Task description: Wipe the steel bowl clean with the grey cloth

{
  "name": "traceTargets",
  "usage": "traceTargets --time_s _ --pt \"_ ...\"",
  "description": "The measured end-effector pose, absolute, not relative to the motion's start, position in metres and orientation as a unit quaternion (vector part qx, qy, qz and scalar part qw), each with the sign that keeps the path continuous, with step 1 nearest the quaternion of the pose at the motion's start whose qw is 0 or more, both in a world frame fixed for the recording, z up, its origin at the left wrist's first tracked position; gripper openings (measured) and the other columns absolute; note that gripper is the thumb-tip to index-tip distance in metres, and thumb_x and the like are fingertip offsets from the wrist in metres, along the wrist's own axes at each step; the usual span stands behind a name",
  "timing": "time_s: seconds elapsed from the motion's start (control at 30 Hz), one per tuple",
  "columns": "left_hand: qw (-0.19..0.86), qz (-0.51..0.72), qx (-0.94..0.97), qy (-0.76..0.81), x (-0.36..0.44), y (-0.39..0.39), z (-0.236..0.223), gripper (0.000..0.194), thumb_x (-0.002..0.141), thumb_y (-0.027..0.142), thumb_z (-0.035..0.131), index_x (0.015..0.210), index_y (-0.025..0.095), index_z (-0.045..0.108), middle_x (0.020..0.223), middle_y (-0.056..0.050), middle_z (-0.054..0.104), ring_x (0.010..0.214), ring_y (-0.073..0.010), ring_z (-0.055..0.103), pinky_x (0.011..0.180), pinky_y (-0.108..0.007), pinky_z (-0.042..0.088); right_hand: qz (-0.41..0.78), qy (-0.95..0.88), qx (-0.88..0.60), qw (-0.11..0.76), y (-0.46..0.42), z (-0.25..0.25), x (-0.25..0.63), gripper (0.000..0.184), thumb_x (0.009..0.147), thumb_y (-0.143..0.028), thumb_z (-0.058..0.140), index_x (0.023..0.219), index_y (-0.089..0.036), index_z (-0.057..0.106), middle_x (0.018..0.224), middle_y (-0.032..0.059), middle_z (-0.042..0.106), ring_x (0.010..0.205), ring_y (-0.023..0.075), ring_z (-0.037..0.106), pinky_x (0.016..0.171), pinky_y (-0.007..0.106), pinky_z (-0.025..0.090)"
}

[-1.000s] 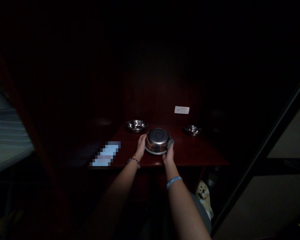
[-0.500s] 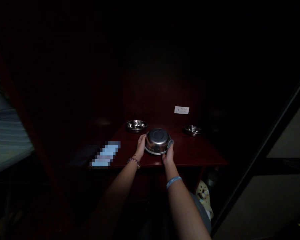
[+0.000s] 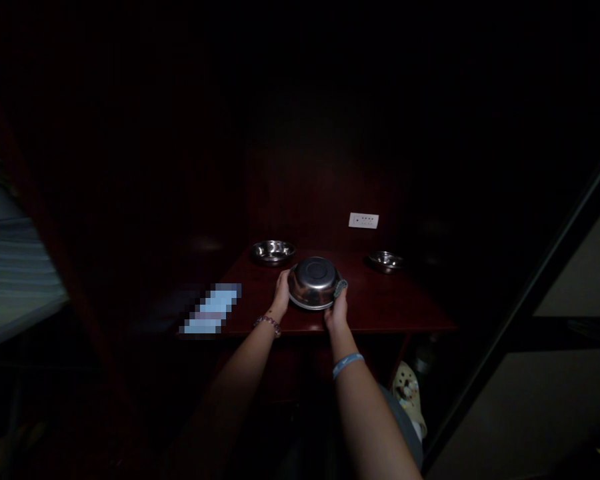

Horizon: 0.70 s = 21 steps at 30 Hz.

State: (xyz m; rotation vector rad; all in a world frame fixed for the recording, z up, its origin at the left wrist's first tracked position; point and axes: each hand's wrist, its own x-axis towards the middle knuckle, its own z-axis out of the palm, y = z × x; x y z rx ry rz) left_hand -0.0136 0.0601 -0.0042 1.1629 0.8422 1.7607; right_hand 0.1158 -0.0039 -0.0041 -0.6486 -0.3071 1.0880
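Observation:
Between my hands is a shiny metal bowl (image 3: 314, 280), turned upside down with its base facing up, over the dark red desk (image 3: 380, 310). My left hand (image 3: 281, 295) grips its left rim. At the right side my right hand (image 3: 338, 308) is closed on the bowl together with a small grey scrubbing pad (image 3: 341, 288), pressed against the metal. Whether the rim touches the desk I cannot tell. Behind on the left stands a metal bowl (image 3: 273, 253), open side up, and another metal bowl (image 3: 386, 261) sits at the back right.
A white power socket (image 3: 364, 221) is set in the back panel. A bright pixelated patch (image 3: 211, 311) lies at the desk's left. Below the right side show a pale clog (image 3: 407, 393) and a dim bottle (image 3: 424, 357). Dark panels flank the desk.
Hardly anything differs. The upturned bowl has shifted very slightly left, with both hands keeping their hold.

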Motion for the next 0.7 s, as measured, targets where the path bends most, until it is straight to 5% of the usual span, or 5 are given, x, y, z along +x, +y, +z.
traceTargets --time_s 0.7 --pt "0.424 0.704 0.462 0.333 -0.0123 0.0497 0.0017 0.03 0.082 0.046 0.058 0.093 0.019 0.065 0.101 -0.006 0.069 0.103 -0.0226 0.061 0.102 -0.039 0.042 0.495 -0.154 -0.293 0.804 -0.0036 -0.0062 0.1152 0.048 0.093 -0.05 0.046 0.121 -0.016 0.065 0.117 0.0068 0.072 0.11 0.0164 0.067 0.1 0.035 0.052"
